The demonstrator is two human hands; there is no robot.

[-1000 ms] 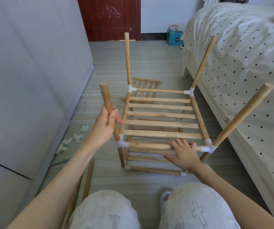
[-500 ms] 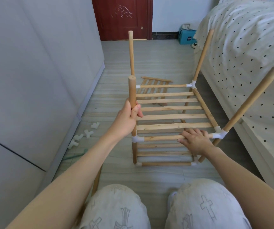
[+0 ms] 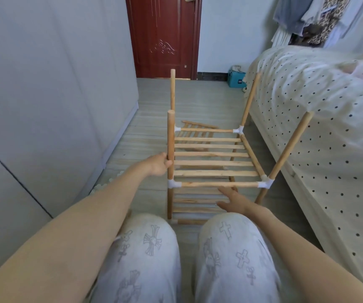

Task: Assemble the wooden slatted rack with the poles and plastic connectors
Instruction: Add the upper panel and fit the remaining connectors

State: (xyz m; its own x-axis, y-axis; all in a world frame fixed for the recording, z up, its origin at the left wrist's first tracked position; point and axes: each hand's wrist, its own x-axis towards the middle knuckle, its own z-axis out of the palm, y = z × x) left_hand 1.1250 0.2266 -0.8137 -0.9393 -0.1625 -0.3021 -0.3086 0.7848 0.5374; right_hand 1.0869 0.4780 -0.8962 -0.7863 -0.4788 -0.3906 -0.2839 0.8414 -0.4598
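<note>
We see the wooden rack standing on the floor just beside the bed, its four poles rising from white plastic connectors. Our left hand grips the rack's near-left pole, fingers curled round it. Our right hand hovers before the rack's front rail, fingers straight and slightly spread.

Bare arms, comfy pants, that's all I've got on.

Both forearms, left hand and right hand are uncovered, no sleeves showing, and my trousers are pale whitish fabric with grey sketchy cross prints across both knees.
</note>
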